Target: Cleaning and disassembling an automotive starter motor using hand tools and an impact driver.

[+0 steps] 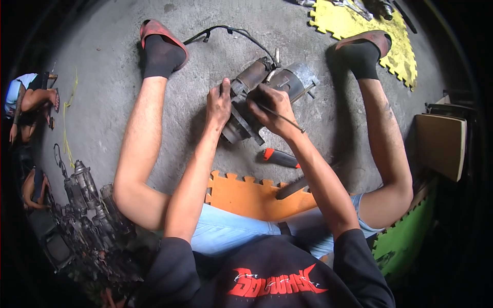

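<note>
Motor [290, 81] on floor [215, 57] beyond orange mat [246, 195] edge; left hand [219, 104] against it, grip unclear; right hand [272, 104] clasping rod [282, 117].

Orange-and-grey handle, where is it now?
Head view: the handle lies on the floor left of the right forearm, between metal assembly and orange mat.

1. Moderate light falls on the rough grey concrete floor [102, 118].
2. Soft shadow lies left of the bare right shin [382, 123].
3. Pale sheen catches the smooth grey metal cylinder [291, 79].
4. Heaped blackened metal parts [97, 220] merge into gloom at the floor's lower-left edge.
5. Fisheye curvature warps the black-ringed rim.
</note>
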`<state>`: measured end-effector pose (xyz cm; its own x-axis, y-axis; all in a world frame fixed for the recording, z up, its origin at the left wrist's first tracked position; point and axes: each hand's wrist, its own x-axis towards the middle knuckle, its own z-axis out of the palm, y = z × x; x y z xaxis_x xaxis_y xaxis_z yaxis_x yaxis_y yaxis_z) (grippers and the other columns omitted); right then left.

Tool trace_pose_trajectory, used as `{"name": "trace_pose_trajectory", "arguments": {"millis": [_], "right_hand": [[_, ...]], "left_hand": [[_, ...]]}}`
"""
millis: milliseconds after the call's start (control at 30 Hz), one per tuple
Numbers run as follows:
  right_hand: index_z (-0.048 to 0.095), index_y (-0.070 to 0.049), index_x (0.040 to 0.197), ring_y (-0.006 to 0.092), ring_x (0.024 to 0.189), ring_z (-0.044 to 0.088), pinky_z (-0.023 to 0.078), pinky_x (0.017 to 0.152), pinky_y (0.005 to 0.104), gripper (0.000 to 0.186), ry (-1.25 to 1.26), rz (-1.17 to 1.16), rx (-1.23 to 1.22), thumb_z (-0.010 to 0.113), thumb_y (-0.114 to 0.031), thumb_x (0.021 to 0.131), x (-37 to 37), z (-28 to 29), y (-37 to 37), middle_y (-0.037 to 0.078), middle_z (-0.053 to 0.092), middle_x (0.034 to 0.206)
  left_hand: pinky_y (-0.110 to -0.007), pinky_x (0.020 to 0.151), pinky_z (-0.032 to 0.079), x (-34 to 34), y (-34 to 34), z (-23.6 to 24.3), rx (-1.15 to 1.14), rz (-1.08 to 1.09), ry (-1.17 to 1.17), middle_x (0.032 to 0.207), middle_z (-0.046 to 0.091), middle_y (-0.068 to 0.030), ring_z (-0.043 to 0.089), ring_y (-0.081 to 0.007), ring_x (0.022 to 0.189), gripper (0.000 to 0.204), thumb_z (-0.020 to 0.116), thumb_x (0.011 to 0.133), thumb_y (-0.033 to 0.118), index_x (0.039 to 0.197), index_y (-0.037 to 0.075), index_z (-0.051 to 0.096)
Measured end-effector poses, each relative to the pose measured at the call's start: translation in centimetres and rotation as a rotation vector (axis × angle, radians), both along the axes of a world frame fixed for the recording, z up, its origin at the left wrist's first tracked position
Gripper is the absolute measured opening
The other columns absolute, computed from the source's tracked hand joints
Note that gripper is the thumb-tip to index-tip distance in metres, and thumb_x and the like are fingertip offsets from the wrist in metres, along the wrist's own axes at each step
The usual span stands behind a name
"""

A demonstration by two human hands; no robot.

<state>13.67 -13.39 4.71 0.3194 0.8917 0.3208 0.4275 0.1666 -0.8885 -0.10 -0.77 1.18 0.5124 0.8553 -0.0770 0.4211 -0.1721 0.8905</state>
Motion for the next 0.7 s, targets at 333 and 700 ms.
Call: {"name": "trace_pose_trajectory", "arguments": {"millis": [333,700], "right_hand": [[0.056,0.004,0.088,0.0423,0.08,0.061,0.05,0.068,0.043,0.021,-0.002,-0.027,-0.004,0.071,-0.003,0.075,0.3,-0.5,0.5,0.021,0.061,0.082],[0.061,-0.002,0.084,0.0387,0.066,0.06,0.049,0.061,0.0434,0.017,-0.174,-0.164,0.129,0.072,-0.01,0.072,0.1,-3.7,1.1,0.017,0.06,0.074]], "left_hand": [[-0.046,0.064,0.041,0.4,0.5,-1.2,-0.01,0.017,0.008,0.063,0.054,-0.0233,0.049,-0.0288,0.061,0.067,0.041,0.1,0.051,0.078,-0.01,0.056],[-0.043,0.112,0.032,0.7,0.5,-5.5,-0.106,0.078,-0.052,0.141,0.044,-0.0306,0.04,-0.0412,0.135,0.086,0.038,0.094,0.067,0.14,-0.006,0.04]]}}
